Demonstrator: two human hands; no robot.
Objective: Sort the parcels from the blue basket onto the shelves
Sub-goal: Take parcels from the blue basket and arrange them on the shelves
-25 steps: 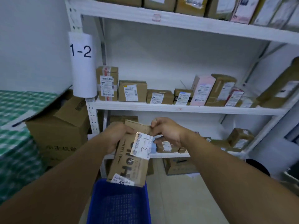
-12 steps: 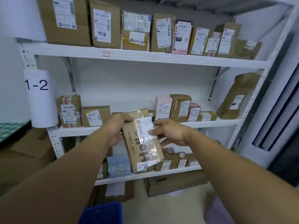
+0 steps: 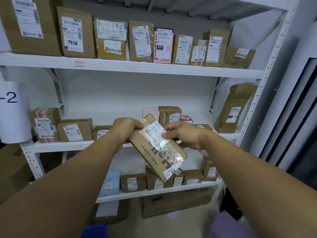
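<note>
— What do we see, starting left of the white metal shelf rack (image 3: 154, 68)?
— A curled white paper sign (image 3: 13, 110) marked "-2" hangs at the rack's left post. A corner of the blue plastic basket (image 3: 95, 231) shows low down, in front of the rack.
— And our hands?
— Our left hand (image 3: 126, 133) grips the upper left end of a flat brown cardboard parcel (image 3: 155, 152) (printed "AI LIAN", glossy tape over its white label), fingers curled round its edge. We hold it tilted in the air before the rack's middle shelf, touching no shelf.
— The right?
— Our right hand (image 3: 184, 137) pinches the parcel's right edge, thumb on the label. Farther right, a tall brown paper-wrapped package (image 3: 235, 107) leans toward the rack's right post.
</note>
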